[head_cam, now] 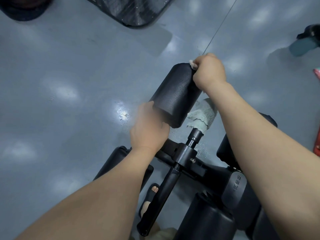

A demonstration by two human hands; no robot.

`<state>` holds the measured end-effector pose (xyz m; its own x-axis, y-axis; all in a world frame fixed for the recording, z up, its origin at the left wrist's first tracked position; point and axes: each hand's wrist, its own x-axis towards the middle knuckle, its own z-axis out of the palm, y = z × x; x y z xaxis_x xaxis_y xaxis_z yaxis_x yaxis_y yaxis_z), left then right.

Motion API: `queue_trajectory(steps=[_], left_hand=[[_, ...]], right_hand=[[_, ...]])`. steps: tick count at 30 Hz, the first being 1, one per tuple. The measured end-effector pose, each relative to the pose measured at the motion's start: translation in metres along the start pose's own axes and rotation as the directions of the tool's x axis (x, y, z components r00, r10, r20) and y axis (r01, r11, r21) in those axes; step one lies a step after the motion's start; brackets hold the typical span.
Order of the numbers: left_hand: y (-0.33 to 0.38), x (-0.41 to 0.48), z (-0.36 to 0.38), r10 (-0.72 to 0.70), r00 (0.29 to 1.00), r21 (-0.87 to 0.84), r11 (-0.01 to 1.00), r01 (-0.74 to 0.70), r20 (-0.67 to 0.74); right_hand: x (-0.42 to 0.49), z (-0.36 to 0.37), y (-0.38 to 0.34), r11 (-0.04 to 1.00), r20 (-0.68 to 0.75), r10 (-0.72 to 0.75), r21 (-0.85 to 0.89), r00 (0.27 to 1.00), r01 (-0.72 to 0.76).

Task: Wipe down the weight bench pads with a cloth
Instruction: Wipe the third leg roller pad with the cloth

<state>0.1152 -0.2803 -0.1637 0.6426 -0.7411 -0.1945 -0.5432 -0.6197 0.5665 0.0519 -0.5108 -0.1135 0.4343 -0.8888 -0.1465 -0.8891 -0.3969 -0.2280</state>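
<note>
right hand [210,71] clutches the cloth [202,115] at the far end of the roller [174,94], blurry left hand [149,129] wraps the near end

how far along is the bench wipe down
Done: no pad shows clearly as wiped. In hand: right hand grips the cloth against the far end of the upper roller pad; left hand holds its near end. Left: probably the lower roller pad.

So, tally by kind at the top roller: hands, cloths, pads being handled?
Hands: 2 (left hand, right hand)
Cloths: 1 (grey-green cloth, in the right hand's grip)
Roller pads: 1 (black roller pad, both hands on it)
Total: 4
</note>
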Motion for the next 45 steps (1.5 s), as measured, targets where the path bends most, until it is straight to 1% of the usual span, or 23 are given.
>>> queue_trajectory(steps=[4, 7, 9, 12, 15, 22, 31, 35, 37, 38, 40, 41, 43, 45], left_hand=[[-0.001, 0.001, 0.000, 0.007, 1.000, 0.007, 1.000, -0.007, 0.003], [-0.001, 0.001, 0.000, 0.001, 1.000, 0.005, 1.000, -0.001, 0.009], [0.000, 0.001, 0.000, -0.009, 1.000, 0.003, 1.000, 0.009, 0.014], [0.001, 0.001, 0.000, -0.016, 1.000, 0.006, 1.000, 0.016, 0.018], [0.000, 0.001, 0.000, -0.027, 0.999, 0.007, 1.000, 0.026, 0.020], [0.001, 0.001, 0.000, -0.041, 0.999, -0.003, 0.999, 0.041, 0.025], [0.001, 0.001, 0.001, -0.060, 0.998, -0.015, 0.998, 0.060, 0.011], [0.001, 0.001, 0.001, -0.058, 0.997, 0.005, 0.998, 0.058, 0.044], [0.000, 0.002, 0.000, -0.059, 0.997, 0.006, 0.998, 0.059, 0.044], [0.001, 0.002, 0.000, -0.063, 0.997, 0.005, 0.998, 0.063, 0.046], [0.002, 0.001, -0.001, -0.063, 0.997, 0.001, 0.998, 0.063, 0.042], [0.002, 0.000, -0.001, -0.060, 0.998, 0.002, 0.998, 0.060, 0.034], [0.003, 0.000, -0.002, -0.054, 0.998, -0.003, 0.999, 0.054, 0.025], [0.002, 0.000, -0.002, -0.051, 0.998, -0.011, 0.999, 0.051, 0.025]], right_hand=[[-0.008, -0.005, -0.007, 0.994, 0.024, -0.064, -0.082, 0.998, 0.066], [-0.020, -0.003, -0.018, 0.983, 0.049, -0.148, -0.106, 0.988, 0.152], [-0.027, 0.001, -0.024, 0.977, 0.052, -0.178, -0.114, 0.983, 0.182], [-0.033, 0.002, -0.027, 0.977, 0.058, -0.179, -0.104, 0.982, 0.184], [-0.041, 0.002, -0.029, 0.971, 0.098, -0.204, -0.108, 0.974, 0.215], [-0.069, 0.009, -0.036, 0.960, 0.130, -0.251, -0.094, 0.959, 0.264], [-0.104, 0.023, -0.043, 0.945, 0.084, -0.312, -0.072, 0.946, 0.318], [-0.118, 0.022, -0.045, 0.926, 0.116, -0.346, -0.117, 0.931, 0.359], [-0.122, 0.020, -0.046, 0.918, 0.152, -0.372, -0.086, 0.916, 0.387], [-0.124, 0.018, -0.044, 0.918, 0.164, -0.386, -0.031, 0.908, 0.396], [-0.123, 0.011, -0.039, 0.922, 0.184, -0.386, 0.095, 0.904, 0.375], [-0.120, 0.005, -0.037, 0.935, 0.198, -0.347, 0.142, 0.917, 0.324], [-0.103, -0.005, -0.029, 0.959, 0.196, -0.184, 0.252, 0.963, 0.132], [-0.074, -0.010, -0.022, 0.932, 0.183, -0.021, 0.359, 0.983, -0.047]])
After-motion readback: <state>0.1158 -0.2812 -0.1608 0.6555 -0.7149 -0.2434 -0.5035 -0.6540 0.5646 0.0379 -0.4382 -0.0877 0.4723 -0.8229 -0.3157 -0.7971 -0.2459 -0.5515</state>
